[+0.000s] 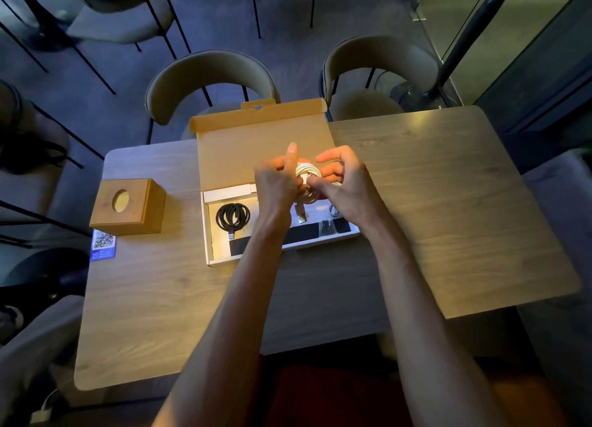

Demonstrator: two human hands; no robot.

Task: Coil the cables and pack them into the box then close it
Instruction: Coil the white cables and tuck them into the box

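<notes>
**One cable packed, one in hand**

We see the black cable (pixel 233 216) coiled inside the box (pixel 209 234), centre-left. Our left hand (pixel 277 187) and right hand (pixel 346 189) both grip the white cable (pixel 307 169) above it, mid-frame. With the lid (pixel 250 147) open, packing and closing remain.

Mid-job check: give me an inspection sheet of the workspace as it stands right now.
Surface: wooden table, box toward its far edge.
Job's things: box, lid open; black cable coiled inside, left end.
Clutter: wooden block with round hole, QR card, both left of box.
Grippers: left hand and right hand both grip the white cable above the box.
Cables: white cable coiled, one end hanging; black cable packed.
Surroundings: two chairs beyond the table.
</notes>
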